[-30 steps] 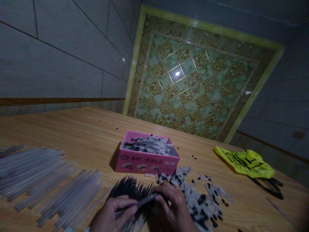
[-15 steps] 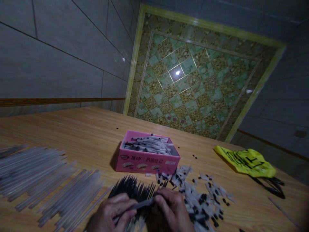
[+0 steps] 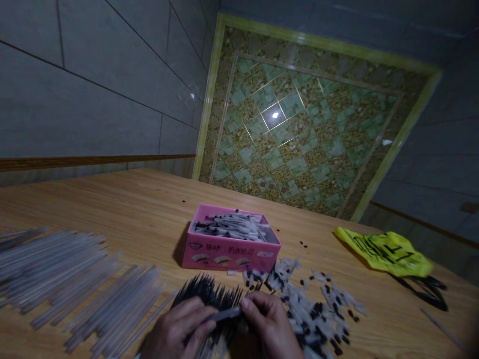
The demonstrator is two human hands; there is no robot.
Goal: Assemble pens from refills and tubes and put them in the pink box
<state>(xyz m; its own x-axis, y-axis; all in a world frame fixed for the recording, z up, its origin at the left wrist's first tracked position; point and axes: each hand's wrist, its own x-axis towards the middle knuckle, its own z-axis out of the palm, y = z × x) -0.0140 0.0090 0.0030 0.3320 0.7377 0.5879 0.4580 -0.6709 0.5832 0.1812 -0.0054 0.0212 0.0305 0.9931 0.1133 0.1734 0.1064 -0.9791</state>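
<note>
My left hand (image 3: 179,329) is closed around a slim grey pen barrel (image 3: 226,314) that slants up to the right. At the barrel's other end, the thumb and fingers of my right hand (image 3: 271,321) are pinched together; whether a small part is in them too is hidden. Just behind both hands lies a dense bundle of black pointed pen refills (image 3: 202,289). Small white and black pen caps (image 3: 310,316) are heaped beside my right hand. Beyond the refills stands a pink box (image 3: 232,258), filled with white pens with dark ends.
Clear plastic tubes (image 3: 119,304) lie in rows on the wooden table (image 3: 123,204) at left. A yellow bag (image 3: 385,252) with black handles rests at right, near a single thin tube (image 3: 441,326). Tiled walls (image 3: 112,65) surround the table.
The view has shifted slightly, so the table's things sit a little lower and further right. Both hands keep hold at the pen barrel, with only slight finger movement.
</note>
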